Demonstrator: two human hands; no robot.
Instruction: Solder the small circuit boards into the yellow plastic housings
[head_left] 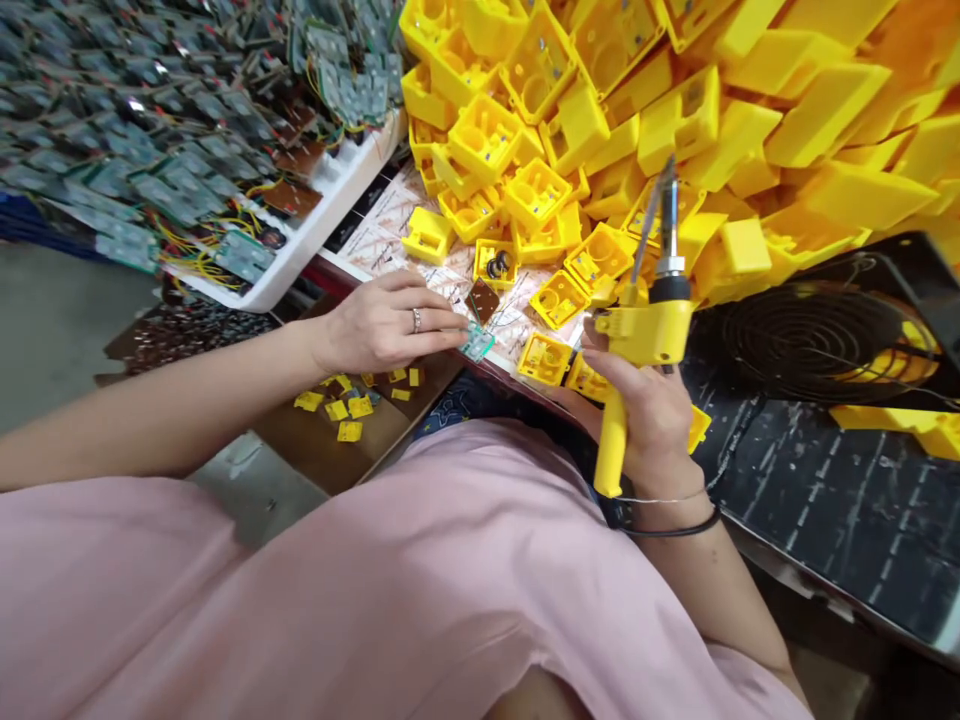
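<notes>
Circuit boards (150, 150) with yellow wires fill the white plastic tray (300, 272) at ten o'clock; hollow yellow plastic housings (675, 100) heap at one. The left hand (382, 325) pinches a small green board (478, 344) at the worktop (382, 222) centre; the right hand (656, 420) clenches an upright yellow soldering iron (645, 332).

The left arm (187, 410) is reaching in from the left, bare and nearly level, with the wrist straight. The left hand (386, 325) is lying palm down, its fingers (442, 330) stretching forward close together and hiding the thumb beneath. The right forearm (720, 590) is rising from the lower right. The right hand (652, 415) is gripping a yellow tool (645, 330) firmly, holding it upright.
</notes>
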